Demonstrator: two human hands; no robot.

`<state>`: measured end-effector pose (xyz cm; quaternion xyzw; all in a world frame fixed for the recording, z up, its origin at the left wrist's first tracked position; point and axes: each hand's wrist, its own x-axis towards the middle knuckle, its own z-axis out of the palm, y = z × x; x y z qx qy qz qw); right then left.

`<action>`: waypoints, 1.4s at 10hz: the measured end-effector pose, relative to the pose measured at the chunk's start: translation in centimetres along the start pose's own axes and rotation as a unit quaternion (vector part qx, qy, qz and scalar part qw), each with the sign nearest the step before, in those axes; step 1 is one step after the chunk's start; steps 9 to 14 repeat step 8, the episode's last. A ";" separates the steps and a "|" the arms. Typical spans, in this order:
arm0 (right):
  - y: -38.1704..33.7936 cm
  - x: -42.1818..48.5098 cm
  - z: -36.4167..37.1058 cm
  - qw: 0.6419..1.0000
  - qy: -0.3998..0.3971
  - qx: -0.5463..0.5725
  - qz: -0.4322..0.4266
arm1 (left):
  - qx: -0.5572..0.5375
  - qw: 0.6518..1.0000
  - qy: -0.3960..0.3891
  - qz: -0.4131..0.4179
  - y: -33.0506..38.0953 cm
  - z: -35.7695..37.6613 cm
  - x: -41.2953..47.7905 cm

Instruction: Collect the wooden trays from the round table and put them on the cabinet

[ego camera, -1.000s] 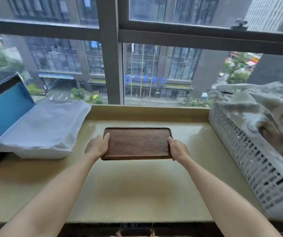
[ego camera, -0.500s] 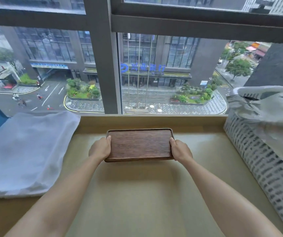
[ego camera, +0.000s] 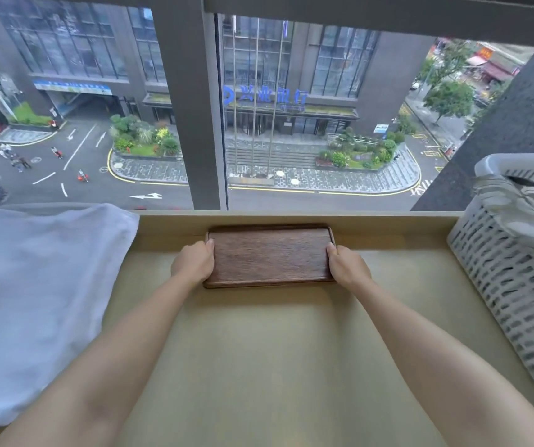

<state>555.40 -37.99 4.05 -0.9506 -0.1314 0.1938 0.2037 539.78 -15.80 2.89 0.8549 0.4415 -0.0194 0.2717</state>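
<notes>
Beige and matte, the worktop point(ego camera: 278, 366) of the cabinet fills the lower middle of the frame and runs back to a low raised lip under the window point(ego camera: 323, 108). A dark wooden tray point(ego camera: 270, 254) sits near the centre of the frame, at the far end of that surface, its long side parallel to the lip and just in front of it; whether its underside is resting flat or slightly lifted cannot be told. The left hand point(ego camera: 193, 262) is curled around the tray's left short edge, thumb on the rim. The right hand point(ego camera: 346, 267) is closed around the right short edge in the same way. Both bare forearms reach in from the bottom corners of the frame.

At the left of the frame, a folded white cloth point(ego camera: 36, 301) lies on the worktop, well apart from the tray. At the right edge stands a white perforated plastic basket point(ego camera: 514, 295) with pale fabric point(ego camera: 517, 204) draped over its top. Through the glass, in the upper half of the frame, a street, planted beds and a grey building with blue lettering show far below, with a thick grey window post point(ego camera: 191, 108) dividing the view.
</notes>
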 end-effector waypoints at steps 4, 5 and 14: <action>-0.2 0.8 -0.4 0.996 -0.003 -0.085 -0.020 | 0.070 0.997 0.004 0.021 0.2 -0.4 1.0; -0.3 0.7 -0.7 0.996 -0.018 -0.081 -0.019 | 0.085 0.996 -0.002 0.030 0.2 -0.8 0.8; -1.6 -1.5 -3.0 0.998 0.048 -0.026 -0.034 | 0.165 0.972 0.108 0.126 2.3 -5.1 -2.2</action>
